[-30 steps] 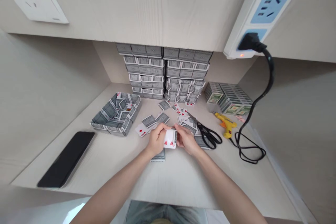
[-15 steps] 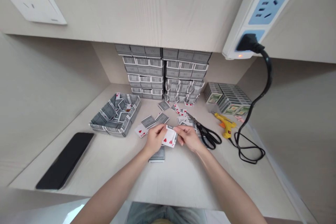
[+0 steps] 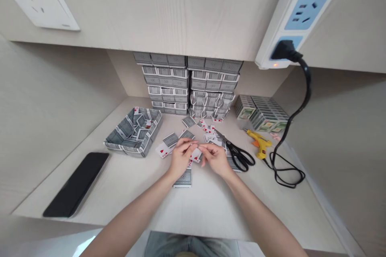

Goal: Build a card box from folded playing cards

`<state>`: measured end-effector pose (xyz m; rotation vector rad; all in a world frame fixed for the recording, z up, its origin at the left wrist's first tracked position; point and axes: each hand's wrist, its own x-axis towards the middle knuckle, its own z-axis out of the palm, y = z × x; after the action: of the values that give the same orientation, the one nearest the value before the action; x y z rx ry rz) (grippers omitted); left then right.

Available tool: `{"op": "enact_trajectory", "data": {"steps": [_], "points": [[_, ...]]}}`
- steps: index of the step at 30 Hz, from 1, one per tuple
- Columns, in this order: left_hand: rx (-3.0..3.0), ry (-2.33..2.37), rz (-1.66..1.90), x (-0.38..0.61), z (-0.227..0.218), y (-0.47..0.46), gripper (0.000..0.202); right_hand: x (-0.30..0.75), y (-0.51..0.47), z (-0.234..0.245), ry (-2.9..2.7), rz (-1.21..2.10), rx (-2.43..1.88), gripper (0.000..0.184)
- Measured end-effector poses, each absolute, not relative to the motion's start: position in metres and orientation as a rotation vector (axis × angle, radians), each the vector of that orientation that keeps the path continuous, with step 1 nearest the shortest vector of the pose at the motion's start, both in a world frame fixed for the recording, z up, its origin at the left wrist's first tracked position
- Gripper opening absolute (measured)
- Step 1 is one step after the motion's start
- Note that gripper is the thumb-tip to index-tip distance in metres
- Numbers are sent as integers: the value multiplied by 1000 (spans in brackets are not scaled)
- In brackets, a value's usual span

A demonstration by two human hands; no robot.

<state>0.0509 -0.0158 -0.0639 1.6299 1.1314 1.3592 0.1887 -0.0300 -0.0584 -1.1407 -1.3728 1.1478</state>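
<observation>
Between my two hands is a playing card [image 3: 196, 155] with red hearts on its face, partly covered by fingers. My left hand [image 3: 181, 156] pinches it from the left, fingertips near its upper edge. My right hand [image 3: 214, 158] grips the other side, and the fingertips of both hands almost meet at the top. Just below the left hand, a grey-backed card piece [image 3: 182, 179] lies on the desk. Loose cards [image 3: 171, 140] are scattered behind the hands, some face up with hearts. Black-handled scissors [image 3: 239, 156] rest right of my right hand.
A basket made of cards [image 3: 144, 144] holds card pieces at left, with a black phone [image 3: 76, 184] before it. Stacked card boxes [image 3: 169, 80] fill the back. A yellow glue gun [image 3: 259, 143], its cable and packaged card decks [image 3: 265, 112] are at right.
My left fingers have moved up and over the card's top edge, towards the right fingertips. More of the card is covered now.
</observation>
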Motion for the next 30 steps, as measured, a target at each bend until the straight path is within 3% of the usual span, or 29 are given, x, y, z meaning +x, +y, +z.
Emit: {"op": "enact_trajectory", "data": {"steps": [11,19,30], "points": [[1148,1048,1208,53,-70,-13,34,184,-33,-54,-1298,1222,-1139,29],[1905,1297,1273,46,-62,-20,22,181,-35,-55,-1168,1408,-1115,33],[2282,1392,1228,44,-65,-22,27,168,-42,-57,-1206,1157,-1180,25]]}}
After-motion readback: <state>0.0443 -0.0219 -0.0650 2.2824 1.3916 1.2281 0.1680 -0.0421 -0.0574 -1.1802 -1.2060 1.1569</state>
